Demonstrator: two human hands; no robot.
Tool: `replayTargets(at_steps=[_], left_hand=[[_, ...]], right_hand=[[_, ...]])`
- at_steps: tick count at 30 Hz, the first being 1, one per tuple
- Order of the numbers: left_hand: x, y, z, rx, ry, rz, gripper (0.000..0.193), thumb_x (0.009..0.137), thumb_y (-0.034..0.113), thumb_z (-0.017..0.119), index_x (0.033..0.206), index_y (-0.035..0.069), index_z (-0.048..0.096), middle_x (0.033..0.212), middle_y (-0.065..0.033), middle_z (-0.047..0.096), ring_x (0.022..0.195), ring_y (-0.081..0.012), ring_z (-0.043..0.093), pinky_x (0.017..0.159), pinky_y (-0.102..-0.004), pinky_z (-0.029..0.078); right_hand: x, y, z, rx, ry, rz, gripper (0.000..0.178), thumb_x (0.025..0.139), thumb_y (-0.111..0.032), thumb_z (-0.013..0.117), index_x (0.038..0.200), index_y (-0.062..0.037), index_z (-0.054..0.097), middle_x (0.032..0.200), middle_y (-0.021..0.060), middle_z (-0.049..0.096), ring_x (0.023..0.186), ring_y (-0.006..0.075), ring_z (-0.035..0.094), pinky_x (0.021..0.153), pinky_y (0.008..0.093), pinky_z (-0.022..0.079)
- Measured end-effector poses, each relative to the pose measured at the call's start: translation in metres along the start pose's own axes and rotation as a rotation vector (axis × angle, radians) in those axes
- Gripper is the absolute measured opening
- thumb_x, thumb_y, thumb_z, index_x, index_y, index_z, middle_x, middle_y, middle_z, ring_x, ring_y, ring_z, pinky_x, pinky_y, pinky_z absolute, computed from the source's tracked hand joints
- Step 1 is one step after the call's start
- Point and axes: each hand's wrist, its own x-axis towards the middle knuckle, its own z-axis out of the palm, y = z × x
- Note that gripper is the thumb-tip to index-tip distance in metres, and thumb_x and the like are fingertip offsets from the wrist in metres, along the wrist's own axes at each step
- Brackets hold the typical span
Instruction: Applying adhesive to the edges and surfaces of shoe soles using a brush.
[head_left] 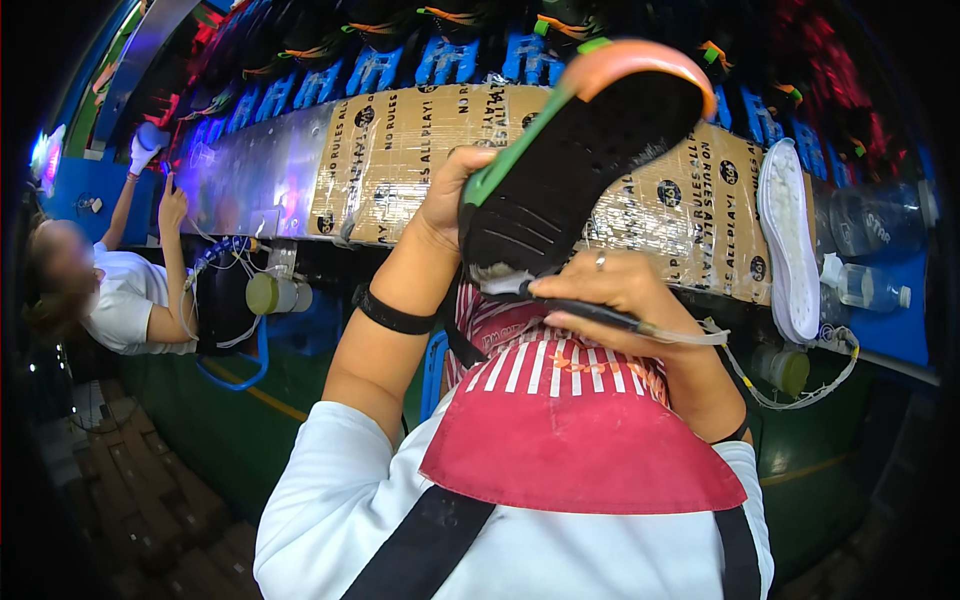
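A shoe upper [590, 150] with an orange and green edge is held up in front of me, its black underside turned toward me. My left hand [458, 195] grips it by the green side near its lower end; some of the fingers are hidden behind it. My right hand [625, 290] is closed around a brush [590, 312] with a dark handle and a clear tube running from its back end. White bristles touch the lower end of the black underside, where a pale wet-looking patch shows.
A white shoe sole [788, 240] lies on the cardboard-covered bench [400, 165], right side. Clear bottles [868, 287] stand beyond it. Blue racks [447, 62] carrying shoe uppers line the far side. A co-worker [135, 300] sits at left, near a round green-ended container [265, 294].
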Motion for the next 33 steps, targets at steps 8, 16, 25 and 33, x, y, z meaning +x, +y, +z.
replayTargets(at_steps=[8, 16, 25, 33], left_hand=[[0.0, 0.007, -0.006, -0.008, 0.107, -0.233, 0.037, 0.088, 0.02, 0.048, 0.11, -0.008, 0.057, 0.101, -0.0186, 0.065, 0.086, -0.0205, 0.066, 0.077, -0.03, 0.054], [0.005, 0.007, 0.006, 0.41, 0.284, -0.404, 0.03, 0.084, 0.026, 0.061, 0.095, -0.001, 0.065, 0.086, -0.0094, 0.067, 0.072, -0.0129, 0.065, 0.066, -0.024, 0.053], [0.013, 0.012, 0.022, 0.71, 0.21, -0.624, 0.037, 0.082, 0.033, 0.062, 0.102, 0.002, 0.065, 0.095, -0.0066, 0.066, 0.079, -0.0111, 0.063, 0.071, -0.0245, 0.051], [0.019, 0.016, 0.017, 0.731, 0.16, -0.733, 0.038, 0.083, 0.033, 0.061, 0.106, 0.003, 0.063, 0.098, -0.006, 0.066, 0.082, -0.0106, 0.063, 0.073, -0.0236, 0.051]], right_hand=[[-0.002, 0.004, 0.006, 0.228, -0.082, -0.041, 0.024, 0.07, -0.007, 0.073, 0.093, -0.0048, 0.068, 0.071, 0.0101, 0.062, 0.063, 0.0237, 0.06, 0.058, 0.0314, 0.047], [-0.005, 0.006, 0.007, 0.019, -0.267, -0.095, 0.023, 0.07, -0.009, 0.072, 0.092, -0.0059, 0.069, 0.073, 0.0089, 0.063, 0.066, 0.0235, 0.06, 0.06, 0.0314, 0.048], [-0.009, 0.005, 0.006, -0.102, -0.326, -0.028, 0.02, 0.07, -0.012, 0.073, 0.09, -0.0076, 0.07, 0.07, 0.006, 0.062, 0.064, 0.0205, 0.058, 0.055, 0.03, 0.047], [-0.009, 0.0, 0.008, -0.162, -0.191, -0.07, 0.022, 0.07, -0.009, 0.072, 0.091, -0.0075, 0.069, 0.067, 0.0072, 0.061, 0.062, 0.0217, 0.057, 0.054, 0.0314, 0.046]])
